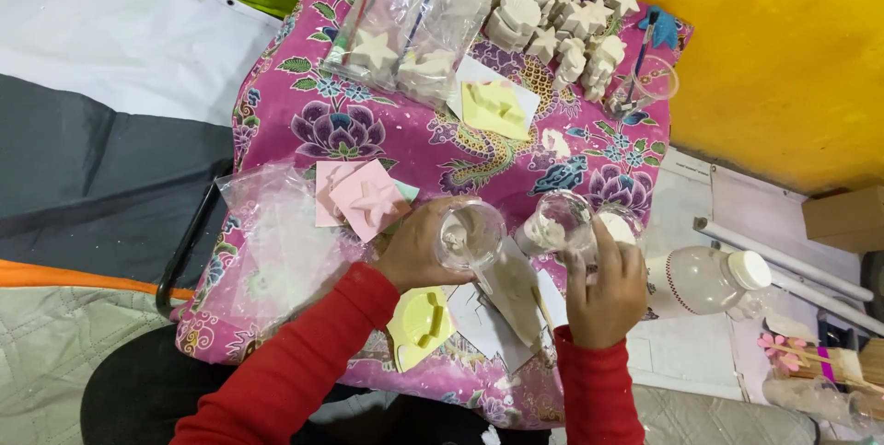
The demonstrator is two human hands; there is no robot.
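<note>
Here, a bench (304,95) draped in magenta flowered cloth; at twelve o'clock, a heap of white plaster figures (562,12). At six o'clock, left hand (414,247) wrapped round a clear plastic cup (471,235); right hand (606,293) clasping a second clear cup of white powder (557,222), tilted, just beside the first.

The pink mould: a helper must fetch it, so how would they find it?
On the floral magenta cloth, look just above the left hand holding a clear cup. The pink mould is a square with a starfish shape; the other moulds are yellow.
</note>
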